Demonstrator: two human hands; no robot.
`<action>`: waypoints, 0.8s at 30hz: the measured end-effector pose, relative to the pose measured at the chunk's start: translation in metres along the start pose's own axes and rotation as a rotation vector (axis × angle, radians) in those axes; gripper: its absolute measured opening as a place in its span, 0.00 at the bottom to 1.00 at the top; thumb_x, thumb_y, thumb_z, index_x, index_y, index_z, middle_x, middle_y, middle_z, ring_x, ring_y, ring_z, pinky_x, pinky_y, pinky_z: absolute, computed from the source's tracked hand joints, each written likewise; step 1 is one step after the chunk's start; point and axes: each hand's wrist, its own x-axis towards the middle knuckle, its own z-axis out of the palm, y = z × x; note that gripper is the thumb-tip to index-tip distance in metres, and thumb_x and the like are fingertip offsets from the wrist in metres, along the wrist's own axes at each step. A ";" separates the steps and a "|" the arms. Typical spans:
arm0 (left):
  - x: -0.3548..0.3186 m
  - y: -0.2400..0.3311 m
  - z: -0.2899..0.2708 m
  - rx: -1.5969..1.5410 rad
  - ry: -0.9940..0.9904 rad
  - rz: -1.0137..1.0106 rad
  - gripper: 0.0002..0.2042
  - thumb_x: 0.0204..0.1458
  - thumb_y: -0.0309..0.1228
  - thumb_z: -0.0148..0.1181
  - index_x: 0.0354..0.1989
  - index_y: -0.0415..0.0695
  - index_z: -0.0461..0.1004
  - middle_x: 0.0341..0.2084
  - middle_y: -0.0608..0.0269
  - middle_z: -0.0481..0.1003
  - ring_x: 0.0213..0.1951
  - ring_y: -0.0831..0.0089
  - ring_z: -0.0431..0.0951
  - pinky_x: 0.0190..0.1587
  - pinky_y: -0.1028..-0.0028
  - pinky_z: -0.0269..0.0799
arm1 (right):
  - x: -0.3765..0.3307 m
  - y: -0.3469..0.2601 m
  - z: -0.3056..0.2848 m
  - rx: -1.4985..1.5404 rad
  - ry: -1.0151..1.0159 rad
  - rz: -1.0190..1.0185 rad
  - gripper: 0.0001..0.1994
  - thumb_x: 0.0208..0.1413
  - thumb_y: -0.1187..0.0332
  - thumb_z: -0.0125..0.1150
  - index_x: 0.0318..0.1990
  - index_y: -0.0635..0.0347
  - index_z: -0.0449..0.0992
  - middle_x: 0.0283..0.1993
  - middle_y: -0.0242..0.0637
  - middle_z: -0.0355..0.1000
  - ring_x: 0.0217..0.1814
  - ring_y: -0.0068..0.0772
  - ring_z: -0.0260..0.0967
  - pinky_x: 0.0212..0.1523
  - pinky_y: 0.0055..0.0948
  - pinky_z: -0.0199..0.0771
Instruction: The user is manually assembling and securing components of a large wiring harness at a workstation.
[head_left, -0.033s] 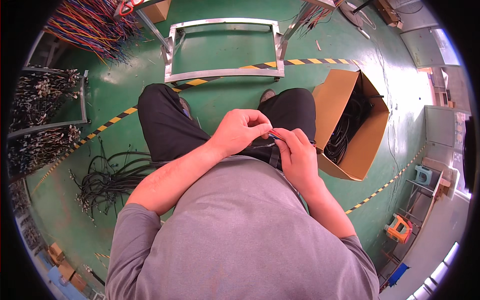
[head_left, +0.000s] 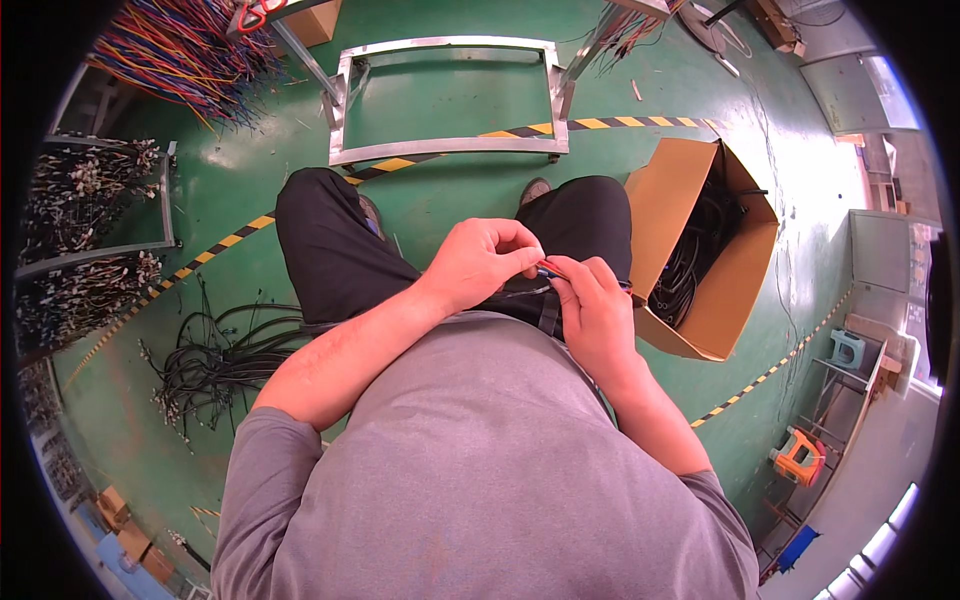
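Your right hand curls round the wires, likely to steady them, while your left hand, nearly closed, pinches their tips.

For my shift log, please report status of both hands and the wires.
Right hand holding coloured wires. Left hand close against them, grip unclear. Cardboard box at right, not in the way.

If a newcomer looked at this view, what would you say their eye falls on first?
Probably the left hand and right hand, close together near the middle of the picture, with thin red and blue wires between them. Next might come the open cardboard box of black cables at right, then the thick bundle of multicoloured wires at upper left.
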 end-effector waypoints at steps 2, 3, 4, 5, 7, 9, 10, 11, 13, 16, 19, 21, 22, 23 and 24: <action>0.000 -0.001 0.001 0.003 -0.018 0.003 0.08 0.63 0.30 0.64 0.41 0.38 0.84 0.30 0.68 0.83 0.29 0.86 0.75 0.29 0.80 0.69 | -0.001 0.000 0.001 -0.004 0.014 0.004 0.12 0.63 0.73 0.64 0.52 0.58 0.78 0.37 0.42 0.72 0.35 0.49 0.75 0.32 0.44 0.75; 0.001 -0.004 0.002 0.005 -0.019 0.003 0.08 0.63 0.30 0.64 0.41 0.38 0.84 0.30 0.68 0.83 0.29 0.86 0.75 0.29 0.80 0.69 | -0.001 0.000 -0.001 0.011 0.014 0.019 0.10 0.63 0.73 0.64 0.51 0.59 0.79 0.36 0.42 0.72 0.33 0.48 0.75 0.32 0.42 0.74; 0.001 -0.009 0.003 0.030 -0.022 0.071 0.08 0.63 0.29 0.64 0.43 0.38 0.84 0.31 0.67 0.83 0.31 0.84 0.78 0.32 0.79 0.72 | -0.001 0.000 -0.003 0.027 0.014 0.033 0.09 0.63 0.73 0.64 0.49 0.60 0.80 0.35 0.42 0.73 0.32 0.46 0.74 0.31 0.41 0.74; 0.001 -0.011 0.004 0.055 -0.024 0.139 0.08 0.63 0.29 0.64 0.45 0.37 0.84 0.32 0.66 0.84 0.34 0.82 0.80 0.36 0.77 0.75 | 0.000 -0.002 -0.004 0.027 0.015 0.034 0.09 0.63 0.73 0.64 0.49 0.60 0.80 0.35 0.42 0.73 0.32 0.46 0.74 0.31 0.41 0.74; 0.000 -0.007 0.004 0.140 -0.044 0.180 0.08 0.62 0.29 0.65 0.45 0.38 0.84 0.34 0.64 0.85 0.36 0.79 0.82 0.39 0.76 0.76 | 0.002 -0.003 -0.008 0.150 0.047 0.097 0.06 0.63 0.73 0.64 0.45 0.62 0.82 0.33 0.41 0.73 0.28 0.41 0.72 0.29 0.38 0.71; -0.001 -0.006 0.004 0.225 -0.060 0.221 0.08 0.62 0.28 0.65 0.46 0.39 0.84 0.35 0.62 0.85 0.38 0.77 0.84 0.42 0.74 0.78 | 0.002 -0.004 -0.011 0.171 0.036 0.118 0.06 0.63 0.73 0.64 0.44 0.62 0.83 0.31 0.40 0.72 0.27 0.39 0.70 0.29 0.36 0.69; -0.001 -0.006 0.005 0.319 -0.036 0.279 0.08 0.61 0.29 0.66 0.45 0.40 0.84 0.34 0.60 0.85 0.36 0.75 0.84 0.41 0.74 0.78 | 0.002 -0.004 -0.011 0.192 0.023 0.136 0.06 0.63 0.73 0.65 0.43 0.63 0.84 0.30 0.39 0.72 0.26 0.36 0.69 0.28 0.34 0.67; -0.001 -0.006 0.005 0.414 -0.012 0.336 0.07 0.61 0.29 0.66 0.44 0.41 0.84 0.34 0.58 0.85 0.35 0.72 0.84 0.41 0.73 0.78 | 0.002 -0.003 -0.012 0.192 0.024 0.137 0.06 0.63 0.73 0.65 0.43 0.63 0.84 0.30 0.39 0.72 0.26 0.36 0.69 0.28 0.34 0.67; -0.001 -0.008 0.005 0.468 0.000 0.387 0.07 0.61 0.29 0.66 0.43 0.41 0.85 0.33 0.58 0.84 0.34 0.71 0.83 0.40 0.73 0.77 | 0.002 -0.002 -0.014 0.253 -0.015 0.189 0.06 0.63 0.73 0.65 0.45 0.62 0.84 0.30 0.38 0.71 0.25 0.35 0.67 0.28 0.33 0.66; -0.001 -0.011 0.005 0.464 0.004 0.409 0.07 0.61 0.29 0.66 0.43 0.41 0.85 0.32 0.58 0.83 0.33 0.70 0.83 0.38 0.72 0.77 | 0.004 -0.006 -0.020 0.270 -0.054 0.178 0.07 0.63 0.73 0.65 0.45 0.62 0.84 0.29 0.38 0.71 0.25 0.34 0.66 0.28 0.34 0.66; -0.002 -0.012 0.007 0.362 0.015 0.355 0.07 0.61 0.29 0.66 0.42 0.40 0.85 0.30 0.59 0.83 0.32 0.72 0.82 0.37 0.72 0.76 | 0.001 -0.006 -0.016 0.218 -0.004 0.139 0.06 0.63 0.73 0.65 0.45 0.62 0.84 0.29 0.37 0.71 0.26 0.33 0.67 0.29 0.33 0.67; -0.003 -0.012 0.007 0.318 0.032 0.329 0.07 0.61 0.30 0.66 0.41 0.40 0.85 0.30 0.59 0.83 0.31 0.73 0.82 0.36 0.72 0.76 | -0.003 -0.006 -0.009 0.191 0.025 0.102 0.07 0.64 0.73 0.64 0.46 0.62 0.84 0.27 0.34 0.71 0.25 0.28 0.66 0.28 0.30 0.65; -0.003 -0.012 0.007 0.314 0.046 0.345 0.07 0.61 0.29 0.66 0.41 0.39 0.85 0.29 0.59 0.83 0.31 0.74 0.81 0.36 0.72 0.75 | -0.004 -0.005 -0.006 0.163 0.054 0.064 0.08 0.65 0.73 0.64 0.48 0.62 0.84 0.26 0.31 0.70 0.24 0.24 0.65 0.27 0.27 0.63; -0.003 -0.012 0.007 0.311 0.060 0.361 0.07 0.61 0.29 0.66 0.40 0.39 0.85 0.29 0.60 0.83 0.31 0.74 0.81 0.35 0.73 0.75 | -0.007 -0.001 -0.003 0.164 0.055 0.066 0.08 0.65 0.73 0.64 0.48 0.62 0.84 0.26 0.31 0.70 0.24 0.24 0.65 0.27 0.27 0.63; -0.003 -0.012 0.006 0.311 0.060 0.360 0.07 0.61 0.29 0.66 0.40 0.39 0.85 0.29 0.60 0.83 0.31 0.74 0.81 0.35 0.73 0.75 | -0.009 0.003 0.000 0.314 0.038 0.213 0.08 0.66 0.72 0.63 0.48 0.62 0.84 0.26 0.28 0.69 0.24 0.20 0.63 0.26 0.24 0.62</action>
